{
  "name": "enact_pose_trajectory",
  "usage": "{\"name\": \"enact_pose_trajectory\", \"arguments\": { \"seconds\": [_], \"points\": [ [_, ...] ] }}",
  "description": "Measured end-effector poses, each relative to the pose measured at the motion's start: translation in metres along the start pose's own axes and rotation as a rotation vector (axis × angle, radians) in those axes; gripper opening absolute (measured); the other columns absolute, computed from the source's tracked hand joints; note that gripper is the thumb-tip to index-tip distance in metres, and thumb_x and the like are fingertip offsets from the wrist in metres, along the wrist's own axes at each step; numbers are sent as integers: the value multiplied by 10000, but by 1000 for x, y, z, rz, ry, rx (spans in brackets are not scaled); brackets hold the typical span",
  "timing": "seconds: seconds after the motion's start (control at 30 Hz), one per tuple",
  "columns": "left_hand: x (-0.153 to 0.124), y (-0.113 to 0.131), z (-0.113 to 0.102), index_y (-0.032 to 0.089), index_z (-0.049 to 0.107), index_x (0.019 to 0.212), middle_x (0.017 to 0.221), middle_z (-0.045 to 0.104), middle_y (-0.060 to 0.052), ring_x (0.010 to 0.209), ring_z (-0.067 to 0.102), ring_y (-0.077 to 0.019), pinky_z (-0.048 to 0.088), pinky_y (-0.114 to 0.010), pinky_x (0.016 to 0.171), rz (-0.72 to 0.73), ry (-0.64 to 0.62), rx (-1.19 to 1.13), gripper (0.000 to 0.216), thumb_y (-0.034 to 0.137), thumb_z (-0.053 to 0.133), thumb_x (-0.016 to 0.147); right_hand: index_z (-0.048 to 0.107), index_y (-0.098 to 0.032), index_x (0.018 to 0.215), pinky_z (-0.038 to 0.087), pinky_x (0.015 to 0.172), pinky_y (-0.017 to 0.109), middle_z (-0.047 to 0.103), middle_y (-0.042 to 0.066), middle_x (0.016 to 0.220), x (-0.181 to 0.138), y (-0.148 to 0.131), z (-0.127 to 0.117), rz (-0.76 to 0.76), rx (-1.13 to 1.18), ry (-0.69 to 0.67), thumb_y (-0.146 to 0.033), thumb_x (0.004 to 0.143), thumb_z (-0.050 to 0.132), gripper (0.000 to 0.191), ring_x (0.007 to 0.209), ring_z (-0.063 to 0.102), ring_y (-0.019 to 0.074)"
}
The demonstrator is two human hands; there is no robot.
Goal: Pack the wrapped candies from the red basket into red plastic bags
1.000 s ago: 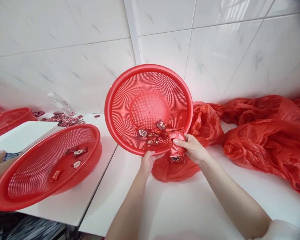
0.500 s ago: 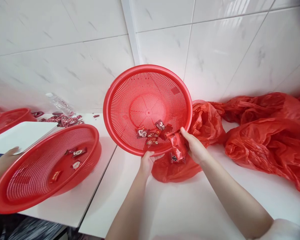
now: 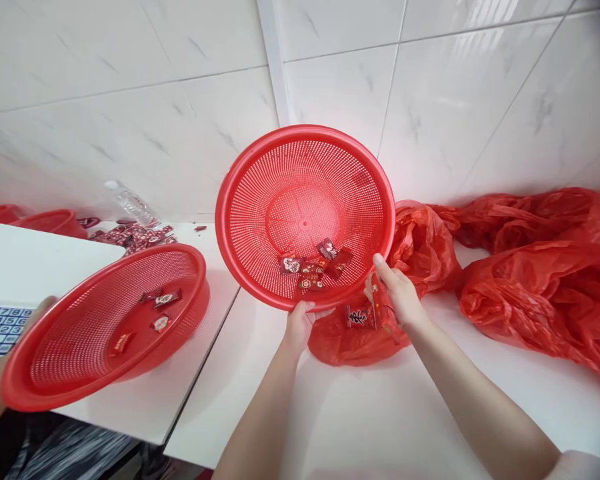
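Note:
A round red plastic colander basket (image 3: 305, 173) is tilted with its open side toward me. Several small wrapped packets, red and dark, lie along its lower side, among them a packet with a white label (image 3: 290, 265). My left hand (image 3: 299, 327) grips the lower rim, thumb in front. At the lower right rim is my right hand (image 3: 397, 290), its thumb against the rim and its fingers curled below. Beside those fingers, a red packet with black lettering (image 3: 359, 316) and another seen edge-on are over a red plastic bag (image 3: 345, 350).
At left, another red basket (image 3: 115, 387) holds a few packets, with a co-worker's hand (image 3: 43, 310) behind it near a white device with number keys (image 3: 10, 327). Loose packets (image 3: 135, 235) and a clear bottle (image 3: 133, 203) are by the wall. Red plastic bags (image 3: 540, 287) lie at right.
The shiny red piece at my right fingers has dropped away from the rim, and packets now show over the bag. The whole view has shifted slightly; the basket stays tilted.

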State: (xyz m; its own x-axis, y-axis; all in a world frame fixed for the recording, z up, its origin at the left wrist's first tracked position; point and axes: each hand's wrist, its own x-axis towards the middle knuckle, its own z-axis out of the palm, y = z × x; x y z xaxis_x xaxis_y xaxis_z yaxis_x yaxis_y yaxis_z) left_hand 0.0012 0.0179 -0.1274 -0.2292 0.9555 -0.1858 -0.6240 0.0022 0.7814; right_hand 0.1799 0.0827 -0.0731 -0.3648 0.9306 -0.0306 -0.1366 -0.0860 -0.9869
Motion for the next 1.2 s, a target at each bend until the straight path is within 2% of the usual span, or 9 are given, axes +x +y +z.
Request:
{"name": "enact_pose_trajectory", "arguments": {
  "seconds": [0.2,0.3,0.4,0.57,0.77,0.87,0.97,1.1,1.2],
  "points": [
    [-2,2,3,129,714,881,953,748,-80,1080,635,-319,510,-486,932,18,10,-19,279,195,610,631,206,-217,513,210,465,269,213,-49,476,-3,6,6,-265,-549,39,-631,917,355,598,460,204,89],
    [-2,5,6,117,716,908,971,747,-93,1100,625,-330,500,-476,946,1,-2,-23,316,218,619,624,342,-200,548,288,510,267,383,-23,523,-5,6,10,-423,-837,-4,-505,960,389,515,496,341,110],
    [-2,6,8,115,718,883,964,748,-104,1125,611,-345,476,-479,972,1,4,-9,300,216,626,615,555,-195,721,438,684,299,598,53,778,-4,5,10,-594,-946,8,-382,981,403,354,733,549,176],
    [-5,-2,7,119,722,895,993,743,-116,1143,600,-348,438,-480,1004,-22,-42,24,297,228,638,632,638,-177,1020,492,899,388,653,111,1077,-2,7,8,-689,-1017,-37,-332,974,426,266,1021,597,230],
    [-7,-19,1,153,710,914,964,736,-63,1051,638,-300,487,-435,930,-31,-95,72,298,180,614,633,303,-193,1481,137,1149,623,426,146,1472,-5,14,15,-731,-1115,-348,-469,946,459,622,1368,380,292],
    [-5,-19,0,159,700,883,860,729,-40,942,665,-275,508,-429,881,-31,-45,60,272,163,618,624,454,-215,1399,283,1121,567,584,128,1316,-5,13,15,-710,-1039,-412,-433,906,554,548,1236,527,277],
    [-4,-14,2,149,696,834,801,725,-40,889,678,-281,497,-470,898,-41,-7,35,243,169,632,600,642,-236,1188,505,930,399,679,83,1118,-5,11,14,-650,-880,-401,-307,913,562,295,1032,639,222],
    [-5,-6,6,136,708,836,897,744,-80,1010,658,-328,463,-502,954,-38,-33,23,251,209,625,610,666,-250,1159,532,744,299,707,42,980,-6,9,11,-527,-699,-234,-364,925,544,287,799,664,170],
    [-5,-3,6,122,715,836,927,748,-108,1060,640,-355,456,-514,963,-57,-36,30,265,237,616,619,609,-261,1258,460,524,258,642,-25,663,-6,6,9,-429,-705,-145,-462,893,568,418,469,505,122]
  ]
}}
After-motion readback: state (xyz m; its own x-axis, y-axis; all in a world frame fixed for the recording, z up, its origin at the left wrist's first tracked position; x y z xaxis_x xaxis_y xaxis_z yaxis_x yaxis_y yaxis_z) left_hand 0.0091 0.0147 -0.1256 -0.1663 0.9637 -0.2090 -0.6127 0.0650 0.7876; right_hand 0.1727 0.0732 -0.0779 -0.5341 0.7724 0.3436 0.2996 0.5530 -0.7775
